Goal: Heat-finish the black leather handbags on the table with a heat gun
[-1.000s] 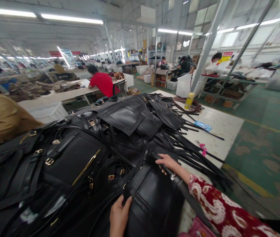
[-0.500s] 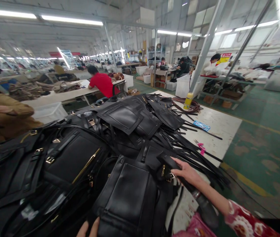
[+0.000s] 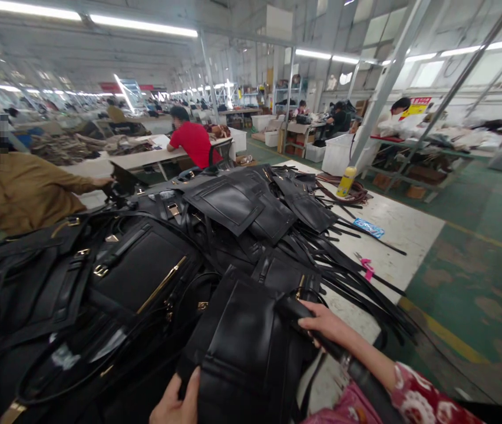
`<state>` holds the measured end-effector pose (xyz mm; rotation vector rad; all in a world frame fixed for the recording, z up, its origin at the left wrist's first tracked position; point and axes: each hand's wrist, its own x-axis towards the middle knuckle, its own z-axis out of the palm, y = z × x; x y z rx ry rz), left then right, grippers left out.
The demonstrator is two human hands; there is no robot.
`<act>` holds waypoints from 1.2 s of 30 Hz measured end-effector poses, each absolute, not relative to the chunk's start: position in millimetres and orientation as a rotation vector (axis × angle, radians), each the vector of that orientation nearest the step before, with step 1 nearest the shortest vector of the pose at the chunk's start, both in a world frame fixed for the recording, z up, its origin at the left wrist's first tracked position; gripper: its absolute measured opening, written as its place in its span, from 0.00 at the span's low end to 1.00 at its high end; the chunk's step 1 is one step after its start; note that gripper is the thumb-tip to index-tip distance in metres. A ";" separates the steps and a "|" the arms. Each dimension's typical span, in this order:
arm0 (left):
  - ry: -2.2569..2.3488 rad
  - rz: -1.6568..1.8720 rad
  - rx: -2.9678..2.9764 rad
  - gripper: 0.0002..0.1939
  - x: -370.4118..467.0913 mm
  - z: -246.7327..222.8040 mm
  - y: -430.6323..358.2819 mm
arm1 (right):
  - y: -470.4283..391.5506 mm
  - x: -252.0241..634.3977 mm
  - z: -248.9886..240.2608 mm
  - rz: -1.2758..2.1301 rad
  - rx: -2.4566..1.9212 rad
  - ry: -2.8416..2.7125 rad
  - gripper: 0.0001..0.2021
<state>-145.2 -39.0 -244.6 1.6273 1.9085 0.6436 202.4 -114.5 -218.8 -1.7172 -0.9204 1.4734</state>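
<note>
A black leather bag (image 3: 237, 335) with a stitched front pocket lies in front of me, tilted up a little. My left hand (image 3: 178, 397) pinches its lower left edge between thumb and fingers. In my right hand (image 3: 328, 324) is a black hose with a nozzle (image 3: 290, 307), the nozzle end at the bag's right side. A thick dark tube (image 3: 368, 377) runs back from this hand towards my patterned sleeve. Around the bag are more black bags (image 3: 145, 277) with gold zips and buckles. Loose black leather panels (image 3: 228, 203) with long straps are heaped behind it.
On the white table (image 3: 410, 224) at the right are a yellow bottle (image 3: 346, 182), a blue packet (image 3: 369, 228), pink-handled cutters (image 3: 368, 269) and coiled brown straps (image 3: 359, 193). A co-worker in a tan top (image 3: 34, 188) stands left; another in red (image 3: 193, 141) sits behind.
The nozzle in my right hand has moved left onto the bag's edge. My left hand has come up further into view on the bag. The co-worker in tan has reached out an arm.
</note>
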 end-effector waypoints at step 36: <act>2.005 0.978 1.461 0.17 -119.5 -250.3 -36.6 | -147.2 193.5 -177.5 1.439 -1.618 -1.172 0.31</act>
